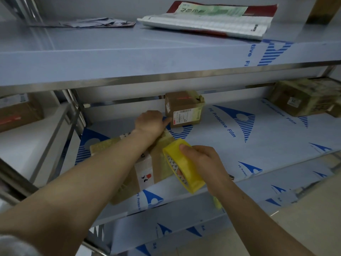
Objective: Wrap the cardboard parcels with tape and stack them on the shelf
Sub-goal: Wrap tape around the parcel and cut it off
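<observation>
- Gripping the yellow tape roll (184, 168), the right hand (207, 162) hovered just beside the cardboard parcel (156, 163) on the middle shelf (258, 137).
- The left hand (149, 123) rested on its far end, grip unclear.
- It looked stiff, light and tape-slick; best held by opposite edges.

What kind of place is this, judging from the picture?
Probably a parcel storeroom or packing room: steel shelves hold labelled cardboard parcels, and the right hand grips a tape roll.
</observation>
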